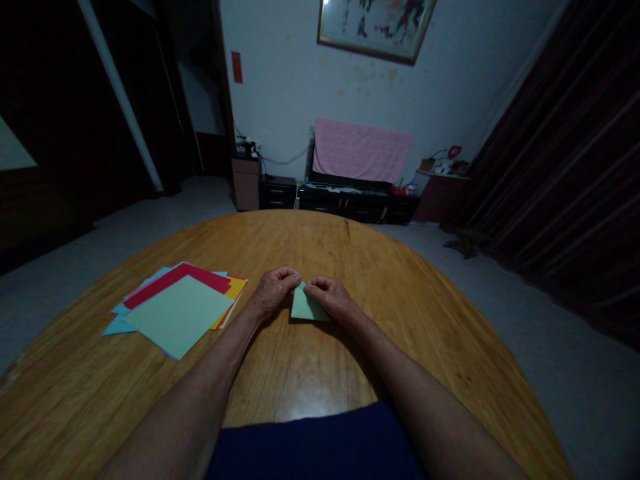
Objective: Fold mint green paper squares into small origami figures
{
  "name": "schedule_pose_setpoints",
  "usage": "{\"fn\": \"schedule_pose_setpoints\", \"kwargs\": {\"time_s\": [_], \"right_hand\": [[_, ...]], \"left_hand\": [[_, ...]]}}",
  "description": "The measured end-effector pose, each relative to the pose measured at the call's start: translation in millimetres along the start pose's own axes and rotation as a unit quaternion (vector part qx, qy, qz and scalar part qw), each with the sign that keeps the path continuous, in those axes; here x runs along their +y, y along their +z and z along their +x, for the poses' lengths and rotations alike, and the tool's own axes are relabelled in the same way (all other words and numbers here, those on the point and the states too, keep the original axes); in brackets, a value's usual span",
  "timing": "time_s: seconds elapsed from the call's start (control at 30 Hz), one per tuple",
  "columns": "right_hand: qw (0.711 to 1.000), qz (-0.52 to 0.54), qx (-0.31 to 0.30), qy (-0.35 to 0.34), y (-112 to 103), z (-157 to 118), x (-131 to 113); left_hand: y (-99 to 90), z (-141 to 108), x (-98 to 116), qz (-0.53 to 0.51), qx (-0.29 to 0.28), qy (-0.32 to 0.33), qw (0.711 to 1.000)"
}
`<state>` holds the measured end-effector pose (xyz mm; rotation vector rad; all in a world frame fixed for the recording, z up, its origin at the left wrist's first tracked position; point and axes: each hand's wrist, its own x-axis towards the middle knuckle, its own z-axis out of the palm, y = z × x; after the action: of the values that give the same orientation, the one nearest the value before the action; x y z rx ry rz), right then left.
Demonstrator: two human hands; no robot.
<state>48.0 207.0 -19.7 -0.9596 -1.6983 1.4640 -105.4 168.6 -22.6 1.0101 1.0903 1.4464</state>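
A small piece of light green paper [306,308], seemingly folded, is between my hands above the middle of the wooden table [300,373]. My left hand [276,288] pinches its upper left corner between thumb and fingers. On the other side my right hand [330,295] has its fingers closed on the paper's upper right edge and covers part of it. To the left of my left forearm lies a loose pile of coloured sheets, with a light green sheet [180,315] on top and a red sheet [163,283] partly under it.
Blue sheets [119,325] and yellow sheets [235,289] stick out of the pile. Beyond the round table's far edge stand a low black cabinet [330,200] and a screen covered by a pink cloth [360,152]. A dark curtain [565,167] hangs at the right.
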Motion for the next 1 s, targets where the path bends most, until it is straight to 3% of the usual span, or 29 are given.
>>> {"fn": "schedule_pose_setpoints", "kwargs": {"time_s": [0.4, 0.6, 0.83, 1.0], "right_hand": [[0.997, -0.036, -0.073, 0.009, -10.2, 3.2, 0.9], [0.997, -0.027, -0.063, 0.028, -10.1, 2.4, 0.6], [0.994, -0.024, -0.102, 0.026, -13.0, 0.0, -0.9], [0.997, -0.042, -0.059, 0.006, -10.2, 4.2, 0.5]], "left_hand": [[-10.8, 3.1, 3.8, 0.058, 0.005, 0.033, 0.998], [-10.3, 4.2, 3.5, 0.052, 0.015, 0.024, 0.998], [-10.8, 5.3, 1.0, 0.051, -0.002, 0.025, 0.998], [-5.4, 7.1, 4.8, 0.085, 0.038, 0.041, 0.995]]}}
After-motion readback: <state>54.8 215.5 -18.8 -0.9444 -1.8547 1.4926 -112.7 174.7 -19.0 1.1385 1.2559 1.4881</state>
